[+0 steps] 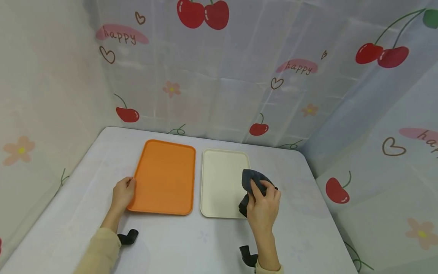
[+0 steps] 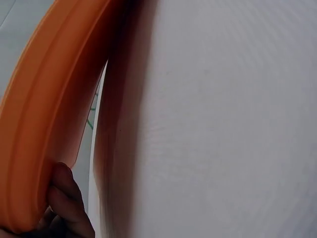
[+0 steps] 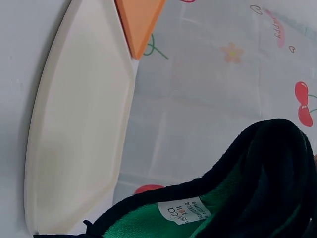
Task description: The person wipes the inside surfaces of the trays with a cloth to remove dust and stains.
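An orange tray [image 1: 165, 177] is gripped at its left edge by my left hand [image 1: 122, 194]; in the left wrist view the tray [image 2: 34, 119] is raised off the table at that side, with curled fingers [image 2: 67, 198] at its rim. My right hand [image 1: 263, 209] holds a bunched dark cloth item [image 1: 252, 180] over the right edge of a cream tray [image 1: 222, 182]. In the right wrist view the dark item [image 3: 277, 163] shows a green lining and a white label, beside the cream tray [image 3: 81, 119]. The right fingers are mostly hidden there.
Both trays are side by side on a white table [image 1: 171, 243], orange at left, cream at right. Behind the table and along both sides hangs a white curtain [image 1: 219, 95] printed with cherries, hearts and flowers.
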{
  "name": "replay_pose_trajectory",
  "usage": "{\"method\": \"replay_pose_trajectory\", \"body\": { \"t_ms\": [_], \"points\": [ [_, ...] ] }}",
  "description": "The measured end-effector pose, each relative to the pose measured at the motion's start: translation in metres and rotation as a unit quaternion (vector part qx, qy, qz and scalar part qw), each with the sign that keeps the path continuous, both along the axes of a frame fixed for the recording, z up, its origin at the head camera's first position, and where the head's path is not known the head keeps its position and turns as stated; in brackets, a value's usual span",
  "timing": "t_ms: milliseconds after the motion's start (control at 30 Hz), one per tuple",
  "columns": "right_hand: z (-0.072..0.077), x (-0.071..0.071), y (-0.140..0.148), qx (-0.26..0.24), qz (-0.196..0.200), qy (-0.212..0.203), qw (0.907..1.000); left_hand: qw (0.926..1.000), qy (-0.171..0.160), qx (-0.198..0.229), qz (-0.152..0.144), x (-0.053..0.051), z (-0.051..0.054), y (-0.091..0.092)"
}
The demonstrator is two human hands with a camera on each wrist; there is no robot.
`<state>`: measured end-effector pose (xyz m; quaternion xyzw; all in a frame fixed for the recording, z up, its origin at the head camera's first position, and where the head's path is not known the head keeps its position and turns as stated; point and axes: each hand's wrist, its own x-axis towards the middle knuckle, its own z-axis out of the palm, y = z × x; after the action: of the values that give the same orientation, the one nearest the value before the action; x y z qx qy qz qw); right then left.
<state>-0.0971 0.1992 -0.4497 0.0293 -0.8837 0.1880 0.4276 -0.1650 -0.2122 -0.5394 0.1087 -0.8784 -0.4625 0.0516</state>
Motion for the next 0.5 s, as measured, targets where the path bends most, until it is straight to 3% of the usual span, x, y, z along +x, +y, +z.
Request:
{"method": "replay_pose_trajectory", "body": {
  "t_ms": [200,500],
  "points": [
    [-0.001,0.0,0.0,-0.002,0.002,0.008,1.0,0.9994,-0.002,0.034,0.007,0.003,0.006,0.003],
    [0.001,-0.002,-0.002,-0.007,0.007,0.003,0.9999,0.9962,0.057,0.055,0.036,0.002,0.008,0.012]
  ]
}}
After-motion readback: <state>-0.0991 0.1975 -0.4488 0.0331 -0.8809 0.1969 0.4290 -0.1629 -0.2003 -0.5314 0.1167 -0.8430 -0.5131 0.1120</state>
